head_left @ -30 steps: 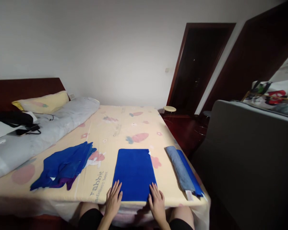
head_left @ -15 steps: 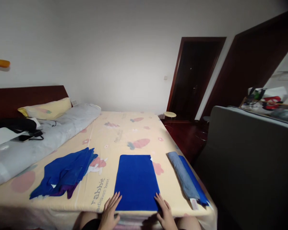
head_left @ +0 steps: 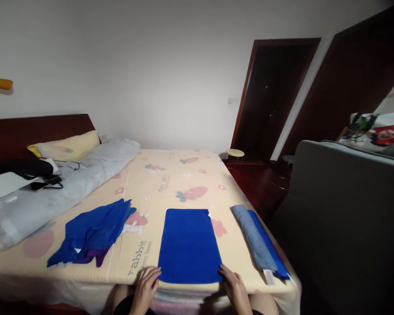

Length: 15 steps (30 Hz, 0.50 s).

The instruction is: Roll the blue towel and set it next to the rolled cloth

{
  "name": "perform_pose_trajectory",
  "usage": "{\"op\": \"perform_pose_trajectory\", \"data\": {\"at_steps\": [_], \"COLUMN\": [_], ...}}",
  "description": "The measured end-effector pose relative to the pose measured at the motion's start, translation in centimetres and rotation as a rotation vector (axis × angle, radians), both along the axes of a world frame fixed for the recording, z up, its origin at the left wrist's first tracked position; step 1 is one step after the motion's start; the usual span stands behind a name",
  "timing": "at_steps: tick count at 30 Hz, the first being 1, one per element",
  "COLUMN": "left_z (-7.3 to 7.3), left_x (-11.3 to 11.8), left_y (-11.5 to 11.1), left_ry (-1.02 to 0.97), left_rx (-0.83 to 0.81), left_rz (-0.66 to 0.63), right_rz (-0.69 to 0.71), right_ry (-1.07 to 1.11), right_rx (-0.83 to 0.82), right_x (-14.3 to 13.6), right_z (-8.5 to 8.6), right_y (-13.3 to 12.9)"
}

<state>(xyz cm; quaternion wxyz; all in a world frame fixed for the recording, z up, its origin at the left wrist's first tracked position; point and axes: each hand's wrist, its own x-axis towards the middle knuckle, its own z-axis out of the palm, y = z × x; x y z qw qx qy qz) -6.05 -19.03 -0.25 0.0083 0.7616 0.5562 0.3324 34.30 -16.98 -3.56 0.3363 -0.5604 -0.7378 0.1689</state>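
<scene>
Two hands sit at the near edge of the bed (head_left: 170,183), which fills most of the view under a cream sheet printed with carrots. Along its left side lies a rolled grey duvet (head_left: 52,188) with a yellow pillow (head_left: 65,146) behind it, and dark items with a white sheet of paper rest on top of the roll. To the right stands a tall grey panel (head_left: 344,210), close beside the bed, with dark doorways beyond.

On the sheet, a loose heap of blue cloths (head_left: 92,232) lies to the left. In the middle, directly before the person, the folded blue towel (head_left: 188,245) lies flat as a neat rectangle, its near edge at the bed's edge. To the right, well apart from it, a rolled grey-blue towel (head_left: 254,238) lies over a blue one near the bed's right edge.

A second ago both palms lay on the towel's near corners; they have since slid back and outward. Now the left hand (head_left: 146,286) has its fingers loosely curled, fingertips touching the near left corner, and the right hand (head_left: 234,286) touches the near right corner in the same way. Neither grip pinches the cloth; the smoothing appears finished. Nothing lies between the hands and the towel.
</scene>
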Motion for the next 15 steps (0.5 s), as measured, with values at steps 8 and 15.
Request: {"op": "perform_pose_trajectory", "data": {"at_steps": [8, 15], "left_z": [0.9, 2.6], "left_x": [-1.1, -1.3], "left_y": [0.5, 0.7], "left_ry": [-0.384, -0.580], "left_rx": [-0.183, -0.349], "left_rz": [0.009, 0.014], "right_rz": [-0.011, 0.054], "right_ry": [0.173, 0.540], "right_rx": [-0.208, -0.380], "right_x": [1.0, 1.0], "right_z": [4.2, 7.9], "right_y": [-0.3, -0.2]}}
